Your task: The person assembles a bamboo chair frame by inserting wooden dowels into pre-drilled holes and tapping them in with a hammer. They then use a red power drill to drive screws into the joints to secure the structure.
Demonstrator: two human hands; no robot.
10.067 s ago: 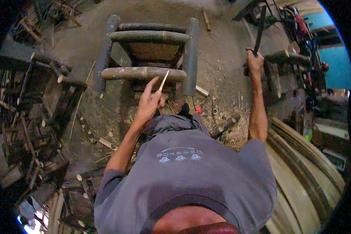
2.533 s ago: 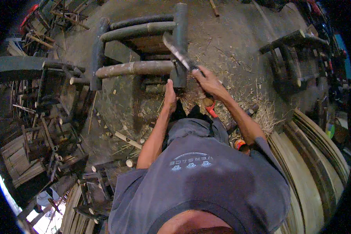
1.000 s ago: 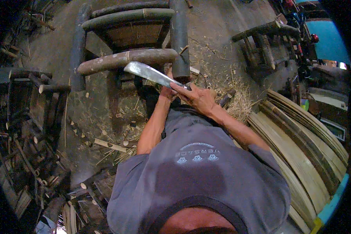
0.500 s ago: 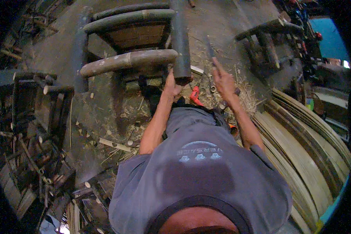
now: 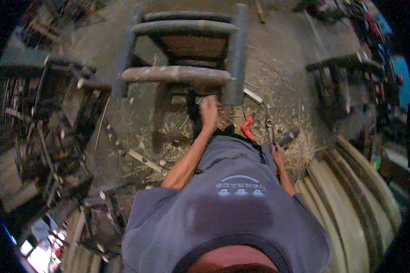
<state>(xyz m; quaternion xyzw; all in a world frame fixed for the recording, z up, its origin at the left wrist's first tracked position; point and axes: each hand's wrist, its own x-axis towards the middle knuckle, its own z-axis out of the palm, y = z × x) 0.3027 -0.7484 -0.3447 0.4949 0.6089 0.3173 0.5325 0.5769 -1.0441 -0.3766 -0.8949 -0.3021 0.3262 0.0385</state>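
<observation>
A bamboo chair frame [image 5: 177,74] with thick dark posts and lighter curved rails stands in front of me. Just below its nearest rail, left of the right-hand post [image 5: 235,63], is my left hand [image 5: 208,111]. Motion smears its fingers, so its grip does not show. Low beside my right hip, my right hand [image 5: 278,156] is closed at the end of something thin and dark that I cannot make out. A short dark round piece [image 5: 289,136] lies right by that hand. The red power drill [image 5: 247,126] rests on the floor between my two hands.
Wood shavings [image 5: 303,150] litter the floor. Long curved bamboo slats [image 5: 346,191] are stacked at my right. Dark bamboo furniture frames stand at left [image 5: 73,86] and at far right [image 5: 337,63]. A pale strip [image 5: 253,95] lies near the chair post.
My right hand has dropped from beside the chair, where it held up a long narrow blade, to my right hip. My left hand has come off the post's end. The view has shifted.
</observation>
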